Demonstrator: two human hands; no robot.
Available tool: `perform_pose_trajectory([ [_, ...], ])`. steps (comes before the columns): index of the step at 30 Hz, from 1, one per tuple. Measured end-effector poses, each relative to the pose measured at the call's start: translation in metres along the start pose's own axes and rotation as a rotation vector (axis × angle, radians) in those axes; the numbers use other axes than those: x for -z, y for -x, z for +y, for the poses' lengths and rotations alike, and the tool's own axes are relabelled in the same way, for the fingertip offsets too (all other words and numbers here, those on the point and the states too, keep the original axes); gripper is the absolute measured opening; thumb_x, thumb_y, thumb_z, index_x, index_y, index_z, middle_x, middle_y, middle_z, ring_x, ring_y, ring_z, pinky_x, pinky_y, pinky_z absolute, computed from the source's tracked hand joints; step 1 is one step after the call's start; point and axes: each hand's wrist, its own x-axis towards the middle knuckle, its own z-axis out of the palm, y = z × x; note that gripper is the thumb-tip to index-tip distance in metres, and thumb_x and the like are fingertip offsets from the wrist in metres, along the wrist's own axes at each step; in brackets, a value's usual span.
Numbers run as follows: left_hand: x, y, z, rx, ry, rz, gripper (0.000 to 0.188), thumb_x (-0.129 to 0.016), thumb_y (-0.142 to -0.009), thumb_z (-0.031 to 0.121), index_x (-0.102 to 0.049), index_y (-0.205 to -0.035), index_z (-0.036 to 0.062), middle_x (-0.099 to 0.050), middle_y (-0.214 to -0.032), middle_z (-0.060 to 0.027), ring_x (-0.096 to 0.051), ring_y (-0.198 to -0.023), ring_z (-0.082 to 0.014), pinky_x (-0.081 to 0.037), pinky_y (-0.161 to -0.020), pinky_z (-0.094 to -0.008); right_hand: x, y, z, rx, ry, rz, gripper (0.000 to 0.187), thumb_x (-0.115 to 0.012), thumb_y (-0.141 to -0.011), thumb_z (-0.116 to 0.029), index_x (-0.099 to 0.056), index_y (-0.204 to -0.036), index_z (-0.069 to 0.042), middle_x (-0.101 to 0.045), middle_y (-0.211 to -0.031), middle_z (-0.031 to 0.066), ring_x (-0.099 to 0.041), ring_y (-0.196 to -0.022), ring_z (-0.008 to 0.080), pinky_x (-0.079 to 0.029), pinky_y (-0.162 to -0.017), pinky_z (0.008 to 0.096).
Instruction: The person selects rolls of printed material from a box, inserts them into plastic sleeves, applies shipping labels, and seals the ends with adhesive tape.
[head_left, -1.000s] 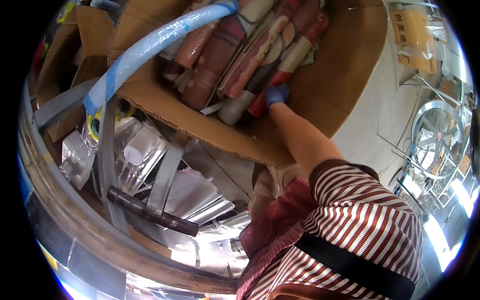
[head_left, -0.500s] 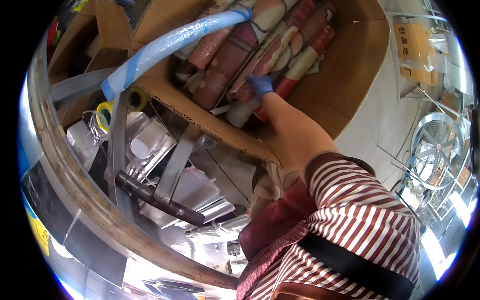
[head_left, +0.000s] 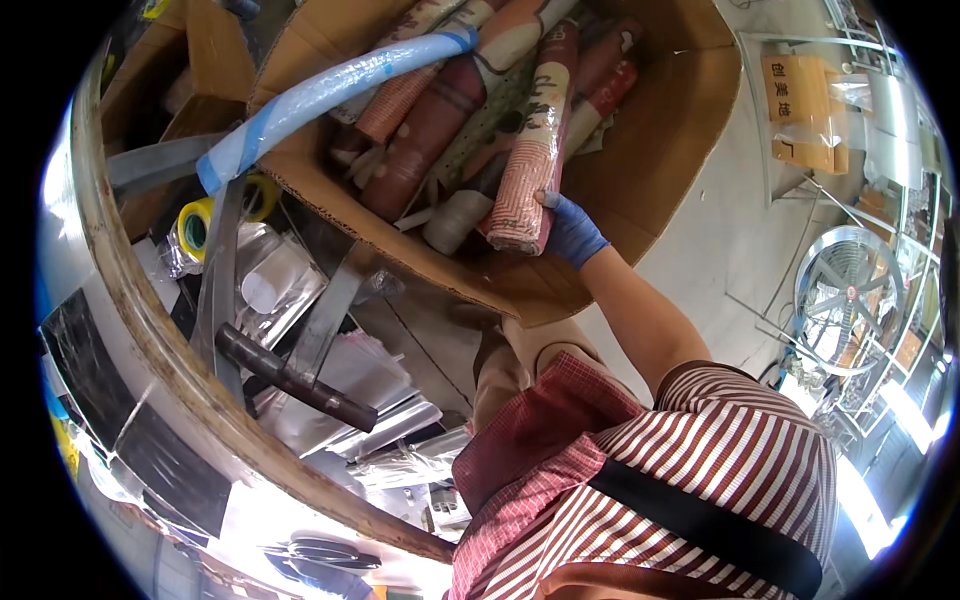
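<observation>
My right hand (head_left: 577, 232), in a blue glove, grips the near end of a patterned roll (head_left: 525, 190) in clear plastic wrap. The thumb lies on its upper side and the other fingers are partly hidden behind it. This roll slants up inside a big open cardboard box (head_left: 665, 170). Further rolls lie beside it, among them a brown-red one (head_left: 415, 150) and a red and beige one (head_left: 600, 105). A white plastic-wrapped roll end (head_left: 457, 222) rests just left of the held roll. My left hand is not in view.
A long tube in pale blue wrap (head_left: 335, 90) lies across the box's left edge. To the left stand a curved table edge (head_left: 190, 410), a dark pipe (head_left: 295, 380), yellow tape rolls (head_left: 195, 228) and plastic film. At right are a large fan (head_left: 850, 295) and a carton (head_left: 800, 110).
My right hand has moved right and toward me, drawing the roll's near end up from the others. The roll now stands out above them. The whole view has shifted slightly.
</observation>
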Motion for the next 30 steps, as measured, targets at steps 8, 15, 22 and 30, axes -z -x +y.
perform_pose_trajectory([
  [8,0.015,0.002,-0.003,0.006,0.007,-0.002,0.083,-0.037,-0.094,0.064,-0.031,-0.144,-0.0014,-0.033,-0.142,-0.0233,-0.046,-0.125,-0.0353,-0.044,-0.101,-0.0478,0.011,-0.016,0.004,-0.071,-0.066,-0.051,0.065,-0.073,-0.08,-0.021,-0.043,-0.134,-0.001,-0.059,-0.124,0.0155,-0.058,-0.114,0.0312,-0.043,-0.104,0.0468],
  [15,0.023,0.0,-0.01,-0.003,0.103,-0.007,0.083,-0.037,-0.094,0.065,-0.031,-0.144,-0.0013,-0.033,-0.142,-0.0233,-0.046,-0.124,-0.0352,-0.044,-0.101,-0.0478,-0.02,-0.083,-0.001,0.248,0.018,0.278,0.056,-0.073,-0.081,-0.023,-0.05,-0.128,-0.006,-0.06,-0.123,0.0108,-0.057,-0.113,0.0292,-0.045,-0.099,0.0487],
  [22,0.035,0.014,0.0,0.006,-0.087,-0.012,0.076,-0.036,-0.098,0.056,-0.032,-0.144,-0.0044,-0.032,-0.146,-0.0243,-0.035,-0.133,-0.0382,-0.029,-0.111,-0.0489,-0.114,0.115,-0.043,0.103,-0.015,0.184,0.055,-0.069,-0.085,-0.031,-0.051,-0.127,-0.001,-0.065,-0.111,0.016,-0.066,-0.095,0.0314,-0.055,-0.086,0.0452],
  [30,0.023,0.01,-0.006,-0.08,-0.28,0.093,0.063,-0.037,-0.099,0.045,-0.04,-0.142,0.0002,-0.04,-0.143,-0.0235,-0.04,-0.13,-0.0399,-0.031,-0.109,-0.0471,-0.256,0.314,-0.044,0.267,0.56,-0.142,0.053,-0.064,-0.084,-0.023,-0.049,-0.128,0.003,-0.068,-0.103,0.0137,-0.069,-0.087,0.0207,-0.057,-0.078,0.032],
])
